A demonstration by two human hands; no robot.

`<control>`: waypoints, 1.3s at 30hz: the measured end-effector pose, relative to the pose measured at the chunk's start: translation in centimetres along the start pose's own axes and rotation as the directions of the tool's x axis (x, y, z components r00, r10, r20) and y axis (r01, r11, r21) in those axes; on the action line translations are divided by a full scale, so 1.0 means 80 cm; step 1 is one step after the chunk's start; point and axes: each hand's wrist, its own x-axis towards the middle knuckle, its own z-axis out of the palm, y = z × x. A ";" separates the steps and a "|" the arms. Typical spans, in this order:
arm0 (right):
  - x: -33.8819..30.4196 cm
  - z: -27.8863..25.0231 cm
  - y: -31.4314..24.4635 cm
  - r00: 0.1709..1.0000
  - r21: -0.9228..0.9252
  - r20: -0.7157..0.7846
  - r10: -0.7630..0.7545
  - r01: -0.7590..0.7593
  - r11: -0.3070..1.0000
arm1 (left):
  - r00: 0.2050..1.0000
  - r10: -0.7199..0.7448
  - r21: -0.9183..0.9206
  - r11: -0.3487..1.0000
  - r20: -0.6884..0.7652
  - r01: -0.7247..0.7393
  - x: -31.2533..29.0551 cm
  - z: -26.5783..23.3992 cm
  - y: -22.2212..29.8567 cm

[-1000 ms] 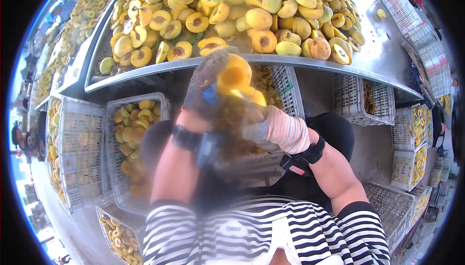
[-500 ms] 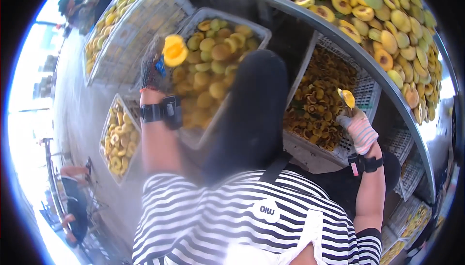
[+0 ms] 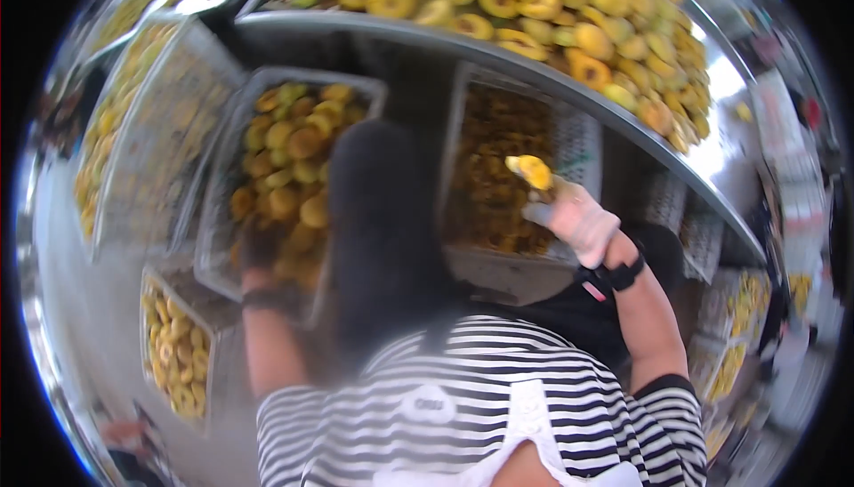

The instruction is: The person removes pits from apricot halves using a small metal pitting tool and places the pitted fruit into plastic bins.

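Observation:
My left hand [image 3: 260,242], in a dark glove, is down among the yellow peach halves [image 3: 292,131] in the white crate to the left of my knee. Motion blur smears its fingers, so whether it holds a fruit does not show. My right hand [image 3: 583,223], in a pale glove, is closed round a short hand tool. A wet yellow scrap of peach [image 3: 531,170] covers the tool's tip, and its exact kind is hidden. This hand hovers over the near right part of a crate of brown-orange peach scraps [image 3: 498,149].
A metal-edged table [image 3: 418,35] heaped with cut peach halves [image 3: 534,7] curves across the front. A tall white crate [image 3: 165,131] stands at the far left, a smaller crate of yellow pieces [image 3: 178,354] nearer. My dark-trousered knee [image 3: 382,220] rises between the two middle crates.
My left hand, which held up a bright yellow peach half, has dropped into the crate; that half no longer shows. My right hand has come inward over the scraps. The whole view has shifted.

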 end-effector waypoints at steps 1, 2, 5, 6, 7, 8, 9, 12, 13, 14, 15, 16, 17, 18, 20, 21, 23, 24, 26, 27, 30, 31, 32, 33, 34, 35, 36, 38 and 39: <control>-0.023 -0.015 0.010 0.998 -0.136 -0.029 0.052 -0.055 0.989 | 0.995 -0.039 -0.107 0.993 0.093 0.048 0.088 -0.147 0.068; -0.027 -0.025 -0.002 0.999 -0.234 -0.037 0.003 -0.011 0.972 | 0.980 -0.196 -0.487 0.859 -0.023 0.160 0.094 -0.223 0.069; -0.023 -0.029 0.012 0.999 -0.179 0.001 0.044 -0.043 0.983 | 0.943 -0.289 -0.980 -0.069 -0.162 -0.189 0.129 -0.421 0.158; -0.031 -0.041 -0.003 0.994 -0.174 -0.009 0.109 -0.109 0.979 | 0.933 -0.218 -0.916 -0.220 -0.288 -0.334 0.146 -0.465 0.209; -0.039 -0.051 -0.023 0.982 -0.057 -0.082 0.171 -0.176 0.983 | 0.848 -0.064 -0.850 -0.003 -0.526 -0.527 0.155 -0.503 0.246; -0.036 -0.059 -0.037 0.976 -0.034 -0.019 0.215 -0.215 0.976 | 0.765 0.082 -0.744 0.185 -0.639 -0.642 0.159 -0.530 0.274; -0.038 -0.068 -0.046 0.978 -0.039 0.028 0.206 -0.205 0.978 | 0.646 0.232 -0.581 0.292 -0.727 -0.759 0.169 -0.552 0.310; -0.046 -0.071 -0.040 0.989 0.026 0.088 0.117 -0.120 0.992 | 0.695 0.529 -0.694 0.250 -0.487 -0.676 0.198 -0.551 0.374; -0.048 -0.068 -0.016 0.996 0.059 0.049 -0.070 0.067 0.996 | 0.693 0.533 -0.683 0.262 -0.486 -0.681 0.211 -0.540 0.389; -0.046 -0.068 0.000 0.993 0.000 0.097 -0.072 0.073 0.997 | 0.743 0.494 -0.832 0.067 -0.452 -0.551 0.225 -0.523 0.403; -0.043 -0.071 0.010 0.986 -0.059 0.148 -0.074 0.083 0.995 | 0.792 0.463 -0.915 -0.143 -0.398 -0.377 0.237 -0.516 0.413; -0.037 -0.079 0.019 0.958 -0.229 0.258 0.126 -0.066 0.971 | 0.794 0.468 -0.919 -0.128 -0.388 -0.373 0.247 -0.510 0.418; -0.030 -0.085 0.023 0.892 -0.370 0.379 0.247 -0.098 0.924 | 0.825 0.425 -0.919 -0.045 -0.373 -0.392 0.258 -0.506 0.422; -0.028 -0.080 0.043 0.894 -0.361 0.375 0.246 -0.104 0.927 | 0.845 0.386 -0.911 0.030 -0.369 -0.411 0.272 -0.506 0.431; -0.037 -0.063 0.094 0.892 -0.326 0.330 0.308 -0.199 0.924 | 0.592 0.332 -0.543 0.235 -0.734 -0.806 0.305 -0.528 0.431; -0.043 -0.059 0.108 0.931 -0.284 0.261 0.253 -0.177 0.943 | 0.782 0.306 -0.835 -0.298 -0.543 -0.463 0.324 -0.532 0.419; -0.046 -0.067 0.111 0.931 -0.253 0.229 0.284 -0.225 0.941 | 0.924 0.301 -0.926 -0.358 -0.235 -0.119 0.371 -0.545 0.406; -0.043 -0.075 0.105 0.933 -0.238 0.202 0.299 -0.249 0.939 | 0.943 0.212 -0.960 0.054 -0.258 -0.274 0.392 -0.548 0.397; -0.044 -0.111 0.065 0.946 -0.146 0.100 0.309 -0.293 0.945 | 0.940 0.112 -0.559 0.779 -0.321 -0.284 0.434 -0.537 0.379; -0.044 -0.107 0.071 0.954 -0.070 0.027 0.298 -0.295 0.953 | 0.945 0.120 -0.495 0.828 -0.304 -0.264 0.447 -0.534 0.387; -0.046 -0.109 0.076 0.952 0.054 -0.101 0.288 -0.283 0.957 | 0.985 0.118 -0.530 0.831 -0.129 -0.169 0.478 -0.521 0.405; -0.044 -0.113 0.072 0.942 0.112 -0.122 0.314 -0.301 0.947 | 0.985 0.119 -0.528 0.833 -0.123 -0.166 0.484 -0.516 0.404; -0.042 -0.113 0.068 0.931 0.168 -0.139 0.337 -0.313 0.935 | 0.981 0.144 -0.633 0.749 -0.130 -0.194 0.493 -0.513 0.400; -0.032 -0.104 0.077 0.945 0.073 -0.258 0.201 -0.188 0.979 | 0.975 0.172 -0.728 0.650 -0.138 -0.218 0.492 -0.517 0.402; -0.033 -0.099 0.083 0.926 0.219 -0.291 0.240 -0.179 0.959 | 0.977 0.172 -0.726 0.655 -0.127 -0.209 0.486 -0.519 0.403; -0.034 -0.095 0.084 0.907 0.361 -0.317 0.277 -0.155 0.920 | 0.982 0.141 -0.925 0.339 -0.129 -0.171 0.479 -0.520 0.403; -0.034 -0.104 0.073 0.873 0.480 -0.329 0.361 -0.175 0.860 | 0.985 0.113 -0.991 -0.030 -0.131 -0.128 0.471 -0.535 0.409; -0.029 -0.110 0.060 0.855 0.589 -0.346 0.386 -0.122 0.799 | 0.984 0.137 -0.983 -0.164 -0.111 -0.088 0.430 -0.564 0.418; -0.025 -0.110 0.056 0.834 0.683 -0.360 0.418 -0.069 0.727 | 0.975 0.178 -0.956 -0.283 -0.134 -0.080 0.407 -0.578 0.428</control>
